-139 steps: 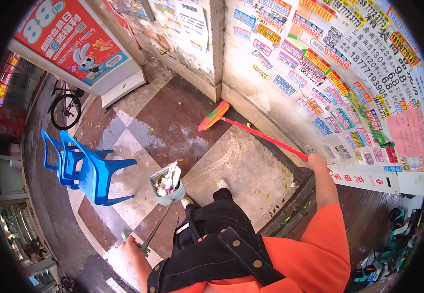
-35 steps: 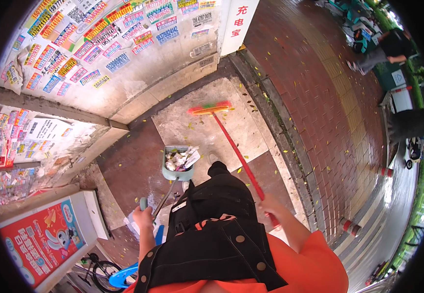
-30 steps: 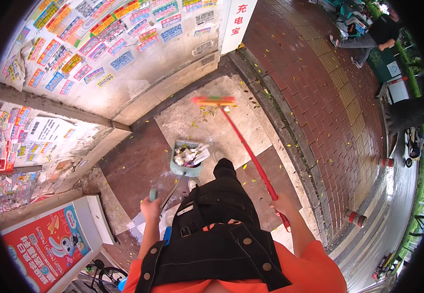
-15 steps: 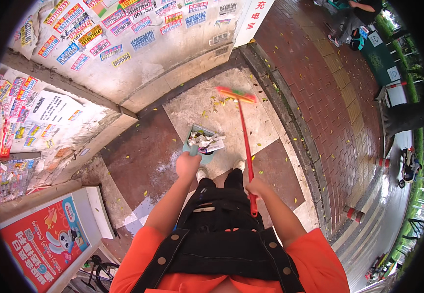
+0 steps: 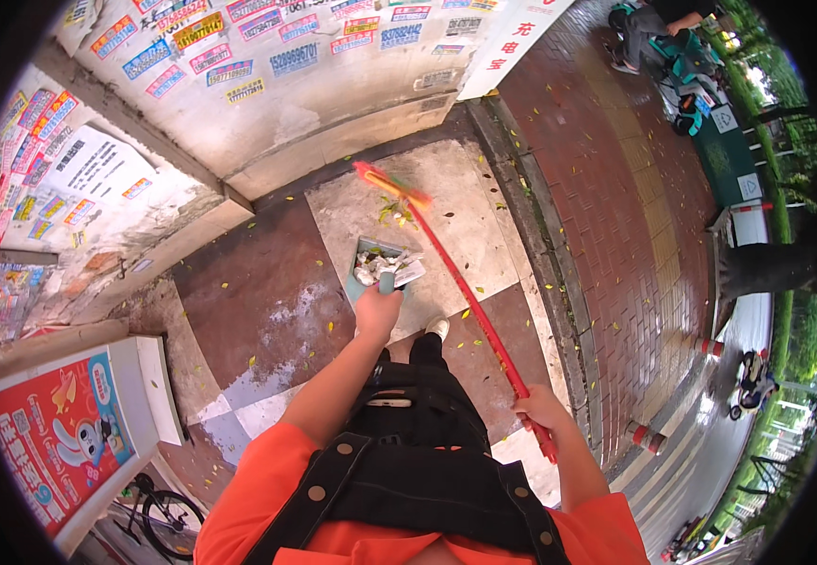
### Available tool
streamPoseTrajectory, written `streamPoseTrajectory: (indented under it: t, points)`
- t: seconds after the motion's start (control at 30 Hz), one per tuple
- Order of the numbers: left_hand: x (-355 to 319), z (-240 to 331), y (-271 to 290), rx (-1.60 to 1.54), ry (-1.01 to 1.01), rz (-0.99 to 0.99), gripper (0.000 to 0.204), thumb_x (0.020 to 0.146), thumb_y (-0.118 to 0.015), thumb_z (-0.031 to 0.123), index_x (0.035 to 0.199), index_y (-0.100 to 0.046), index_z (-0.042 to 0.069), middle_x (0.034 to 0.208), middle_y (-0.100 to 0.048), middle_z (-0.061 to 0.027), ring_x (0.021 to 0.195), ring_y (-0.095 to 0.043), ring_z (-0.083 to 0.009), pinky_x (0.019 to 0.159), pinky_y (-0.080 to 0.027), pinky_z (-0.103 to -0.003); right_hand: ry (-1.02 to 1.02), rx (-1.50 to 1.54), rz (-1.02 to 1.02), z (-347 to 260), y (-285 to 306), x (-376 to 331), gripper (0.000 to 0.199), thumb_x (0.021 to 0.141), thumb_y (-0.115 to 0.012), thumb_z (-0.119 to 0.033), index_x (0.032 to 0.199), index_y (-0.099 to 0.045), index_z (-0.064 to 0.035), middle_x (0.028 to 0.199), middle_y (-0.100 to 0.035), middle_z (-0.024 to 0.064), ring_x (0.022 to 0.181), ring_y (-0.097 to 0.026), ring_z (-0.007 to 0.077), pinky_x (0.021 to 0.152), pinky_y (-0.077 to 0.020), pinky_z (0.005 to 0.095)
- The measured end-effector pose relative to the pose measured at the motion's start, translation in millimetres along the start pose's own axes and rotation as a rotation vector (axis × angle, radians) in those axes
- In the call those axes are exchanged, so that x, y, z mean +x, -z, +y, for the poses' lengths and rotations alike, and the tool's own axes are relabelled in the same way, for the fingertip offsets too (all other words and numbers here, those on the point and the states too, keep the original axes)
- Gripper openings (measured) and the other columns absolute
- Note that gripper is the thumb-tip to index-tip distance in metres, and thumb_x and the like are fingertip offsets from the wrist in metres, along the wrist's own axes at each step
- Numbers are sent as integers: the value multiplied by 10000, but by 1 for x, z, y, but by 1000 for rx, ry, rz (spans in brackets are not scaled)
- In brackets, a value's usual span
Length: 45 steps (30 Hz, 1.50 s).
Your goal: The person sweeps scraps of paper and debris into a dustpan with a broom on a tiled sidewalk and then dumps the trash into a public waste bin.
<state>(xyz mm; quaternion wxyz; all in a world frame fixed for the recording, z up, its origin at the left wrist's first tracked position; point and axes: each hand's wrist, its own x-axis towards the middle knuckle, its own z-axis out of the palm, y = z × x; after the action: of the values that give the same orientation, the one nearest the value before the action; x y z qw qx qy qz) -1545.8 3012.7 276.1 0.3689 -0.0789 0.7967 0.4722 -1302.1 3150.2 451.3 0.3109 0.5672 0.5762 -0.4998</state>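
My left hand grips the handle of a grey-green dustpan that rests on the pale paving slab and holds crumpled litter and leaves. My right hand is closed around the red handle of a broom. The broom's colourful bristle head sits on the slab just beyond the dustpan, next to a few green leaves. My legs and a white shoe are just behind the dustpan.
A wall covered in stickers and flyers runs behind the slab. A white box with a red poster and a bicycle stand at the lower left. Brick pavement, bollards and a road lie to the right, with a person crouching at the top right.
I have turned from the blue chairs toward the sticker wall. The dustpan has been set down farther ahead on the slab, and the broom head has swung in close behind it.
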Motion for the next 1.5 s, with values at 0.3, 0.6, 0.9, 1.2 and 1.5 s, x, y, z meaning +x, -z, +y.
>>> streamPoseTrajectory:
  t: [0.3,0.6,0.9,1.2,1.5]
  points:
    - [4,20,-6,121,29,21,327,629,-556,249,813,-594,-18,780,-595,-212,768,-573,-349,685,-451,-398,-94,-374,297,-43,1,144,149,722,-485,-36,824,-531,63,575,-532,132,433,-533,207,371,-415,337]
    - [14,11,-13,125,-40,65,327,629,-575,244,762,-576,-55,714,-578,-215,687,-569,-324,631,-444,-382,-116,-759,45,190,-37,73,208,658,-544,-64,840,-571,32,693,-588,206,640,-605,306,553,-476,376]
    - [19,10,-11,181,-53,45,372,616,-571,277,784,-587,-54,750,-583,-245,762,-571,-372,692,-446,-405,-148,-336,214,167,5,-80,158,654,-564,-77,784,-567,13,574,-555,141,452,-553,215,432,-450,327]
    - [-29,-23,23,8,-54,-89,242,627,-596,202,734,-587,-14,586,-552,-94,569,-525,-160,540,-434,-330,-90,93,295,194,-45,-40,130,643,-587,-48,750,-544,11,517,-507,89,413,-507,164,384,-410,294]
    - [-62,66,-13,39,-295,-172,131,571,-537,81,547,-461,-23,456,-447,-42,387,-446,-127,356,-350,-291,-92,304,293,215,-19,-63,231,662,-637,-130,844,-573,-4,556,-543,73,449,-530,141,443,-437,259]
